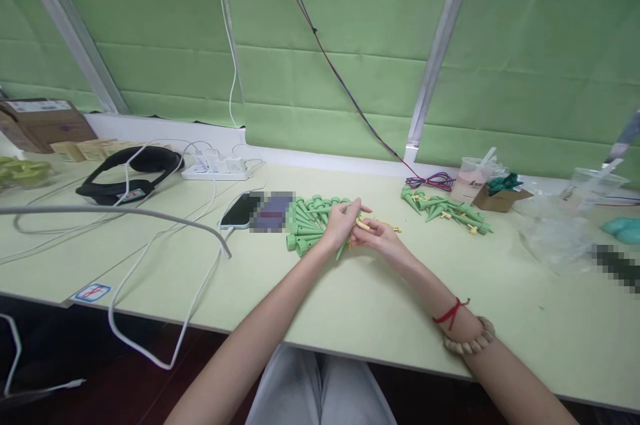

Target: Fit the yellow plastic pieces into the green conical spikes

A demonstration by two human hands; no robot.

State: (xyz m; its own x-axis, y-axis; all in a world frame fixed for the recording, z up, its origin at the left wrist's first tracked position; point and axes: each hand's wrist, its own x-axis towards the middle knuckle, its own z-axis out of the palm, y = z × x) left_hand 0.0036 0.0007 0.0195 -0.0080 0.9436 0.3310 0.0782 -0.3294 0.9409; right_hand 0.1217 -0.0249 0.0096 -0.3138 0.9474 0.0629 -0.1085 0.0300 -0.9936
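Note:
My left hand [341, 223] and my right hand [376, 236] meet over the middle of the pale green table [350, 305]. The left hand grips a green plastic cone [343, 249] whose tip points down toward me. A small yellow piece [363, 225] sits between the fingers of the right hand, touching the cone. Just left of the hands lies a pile of green cones [306, 223]. Several yellow pieces [387, 225] lie on the table behind the right hand.
A second heap of green cones with yellow parts [447, 211] lies at the right rear. A phone [241, 210], a white power strip [216, 169], a black headset [131, 173] and loose cables [150, 258] fill the left. Plastic cups [471, 179] and a clear bag [555, 231] stand right.

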